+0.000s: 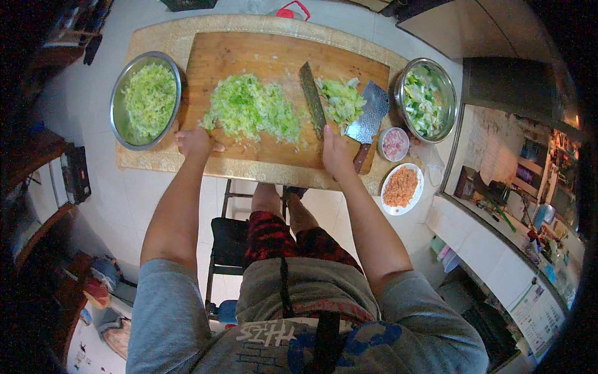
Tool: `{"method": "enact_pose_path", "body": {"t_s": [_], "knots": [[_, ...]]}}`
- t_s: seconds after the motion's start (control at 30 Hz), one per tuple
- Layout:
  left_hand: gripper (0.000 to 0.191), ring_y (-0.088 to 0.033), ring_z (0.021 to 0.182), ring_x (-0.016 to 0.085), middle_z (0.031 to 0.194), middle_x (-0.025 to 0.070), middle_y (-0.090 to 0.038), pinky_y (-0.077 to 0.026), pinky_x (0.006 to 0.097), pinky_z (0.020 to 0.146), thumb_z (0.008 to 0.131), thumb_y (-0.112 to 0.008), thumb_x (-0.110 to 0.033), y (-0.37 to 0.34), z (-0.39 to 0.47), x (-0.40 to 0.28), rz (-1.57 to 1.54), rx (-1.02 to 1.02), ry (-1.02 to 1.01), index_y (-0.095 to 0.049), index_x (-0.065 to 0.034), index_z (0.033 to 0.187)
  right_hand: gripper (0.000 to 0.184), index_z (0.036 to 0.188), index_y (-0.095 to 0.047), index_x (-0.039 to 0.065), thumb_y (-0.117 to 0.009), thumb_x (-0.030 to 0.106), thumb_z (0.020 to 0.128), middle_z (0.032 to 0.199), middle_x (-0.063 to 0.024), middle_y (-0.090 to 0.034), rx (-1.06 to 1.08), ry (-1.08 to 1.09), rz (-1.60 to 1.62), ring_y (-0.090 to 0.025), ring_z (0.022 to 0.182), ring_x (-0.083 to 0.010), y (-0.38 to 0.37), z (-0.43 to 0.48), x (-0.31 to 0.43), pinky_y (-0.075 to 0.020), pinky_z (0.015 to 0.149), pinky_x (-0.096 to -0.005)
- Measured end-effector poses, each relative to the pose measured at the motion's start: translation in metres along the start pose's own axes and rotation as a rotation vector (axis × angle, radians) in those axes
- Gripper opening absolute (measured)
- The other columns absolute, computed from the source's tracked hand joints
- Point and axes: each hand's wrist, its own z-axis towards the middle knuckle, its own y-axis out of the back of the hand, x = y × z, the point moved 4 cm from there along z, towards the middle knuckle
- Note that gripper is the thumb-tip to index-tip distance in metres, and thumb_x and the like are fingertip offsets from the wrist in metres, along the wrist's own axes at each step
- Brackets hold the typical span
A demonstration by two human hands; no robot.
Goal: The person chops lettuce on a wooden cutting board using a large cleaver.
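My right hand (337, 153) is closed on the handle end of a dark-bladed knife (313, 96) held over a wooden cutting board (285, 49). Left of the blade lies finely chopped cabbage (247, 105); right of it is a coarser pile of leaves (343, 100). A cleaver with a hammered blade (369, 112) and wooden handle rests at the board's right. My left hand (195, 141) is at the board's lower left corner, fingers partly curled; whether it grips the board is unclear. Beside it stands a steel bowl (114, 100) of chopped cabbage.
Right of the board are a steel bowl (455, 100) of cut greens, a small bowl (383, 140) of pinkish minced food and a white plate (420, 189) of orange-brown minced food. A patterned cloth (154, 161) covers the table. A black stool (229, 240) stands below.
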Motion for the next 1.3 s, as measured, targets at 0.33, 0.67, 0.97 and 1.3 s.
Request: {"method": "enact_pose_path", "body": {"t_s": [0.33,0.67,0.97,1.3], "knots": [[0.111,-0.032,0.156,0.066,0.173,0.0475,-0.017,-0.044,0.0679,0.121,0.071,-0.104,-0.048,0.000,0.003,-0.009,-0.019,-0.001,-0.024,-0.057,0.0072,0.154,0.075,0.117,-0.074,-0.010,-0.040,0.056,0.118,0.116,-0.0388,-0.072,0.122,0.047,-0.121,-0.069,0.113,-0.0562,-0.025,0.039,-0.002,-0.0529,0.101,-0.0609],[0.110,-0.032,0.156,0.066,0.173,0.0476,-0.017,-0.045,0.0679,0.121,0.070,-0.104,-0.048,-0.003,0.003,-0.010,-0.032,0.003,-0.027,-0.058,0.0064,0.154,0.077,0.113,-0.073,-0.012,-0.039,0.057,0.118,0.112,-0.0419,-0.071,0.064,0.127,-0.097,-0.069,0.109,-0.0577,-0.002,0.035,0.024,-0.0529,0.098,-0.0616],[0.110,-0.032,0.156,0.067,0.173,0.0477,-0.018,-0.045,0.0679,0.120,0.070,-0.104,-0.048,-0.005,0.002,-0.013,-0.047,0.006,-0.032,-0.059,0.0057,0.154,0.082,0.099,-0.074,-0.010,-0.035,0.059,0.118,0.093,-0.0385,-0.072,-0.004,0.110,-0.106,-0.071,0.095,-0.0575,0.006,0.023,-0.038,-0.0539,0.088,-0.0618],[0.109,-0.032,0.156,0.067,0.173,0.0479,-0.018,-0.046,0.0679,0.120,0.069,-0.105,-0.048,-0.007,0.010,-0.005,-0.025,0.002,-0.037,-0.059,0.0050,0.153,0.073,0.103,-0.073,-0.008,-0.039,0.054,0.119,0.103,-0.0406,-0.072,0.063,0.054,-0.051,-0.069,0.103,-0.0583,-0.054,-0.009,0.030,-0.0536,0.095,-0.0610]]}}
